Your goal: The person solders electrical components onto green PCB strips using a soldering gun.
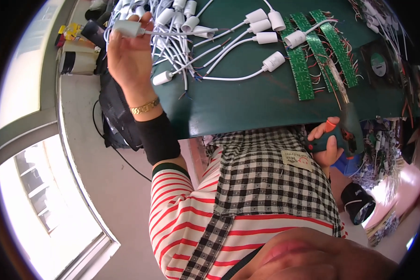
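White socket [127,29] pinched in left grip [129,58]; trailing cable [177,33] could snag heaped sockets [165,17] if yanked. Right grip [327,143] clasps gun-shaped tool [351,127]; slip could scrape circuit boards [299,70].

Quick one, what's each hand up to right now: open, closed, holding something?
Left hand: closed on a white socket with a cable attached.
Right hand: closed around a dark green handheld tool.

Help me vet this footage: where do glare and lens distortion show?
Head view: the lower-left window is mostly blown out to white; the window frame bends with the fisheye; black fills the corners; the green circuit boards look reasonably clear.
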A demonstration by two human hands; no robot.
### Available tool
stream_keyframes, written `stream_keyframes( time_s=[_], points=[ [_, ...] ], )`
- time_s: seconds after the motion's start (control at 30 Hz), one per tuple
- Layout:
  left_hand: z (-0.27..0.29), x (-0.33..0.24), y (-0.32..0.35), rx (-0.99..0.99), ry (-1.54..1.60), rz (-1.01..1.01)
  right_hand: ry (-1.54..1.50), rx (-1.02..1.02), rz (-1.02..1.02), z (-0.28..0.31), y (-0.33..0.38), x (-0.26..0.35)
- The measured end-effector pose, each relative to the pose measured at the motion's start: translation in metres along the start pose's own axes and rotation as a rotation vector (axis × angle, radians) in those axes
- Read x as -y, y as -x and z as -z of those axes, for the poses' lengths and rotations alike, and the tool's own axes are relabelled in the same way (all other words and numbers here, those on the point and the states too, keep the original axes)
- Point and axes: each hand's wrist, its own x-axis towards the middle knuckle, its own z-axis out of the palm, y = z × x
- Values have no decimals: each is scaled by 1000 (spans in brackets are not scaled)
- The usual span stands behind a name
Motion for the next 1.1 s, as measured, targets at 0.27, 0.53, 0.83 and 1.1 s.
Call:
stream_keyframes(
  time_s=[0.27,0.53,0.83,1.1],
  points=[
    [-91,10,36,336,-594,-220,56,-68,-45,5,7,8],
    [-140,88,80,936,-1080,162,-13,-3,-67,6,11,8],
    [-101,162,79,984,-1489,-441,22,-102,-91,13,11,10],
    [-96,167,79,702,-1529,-296,-21,-94,-132,8,1,9]
  ],
)
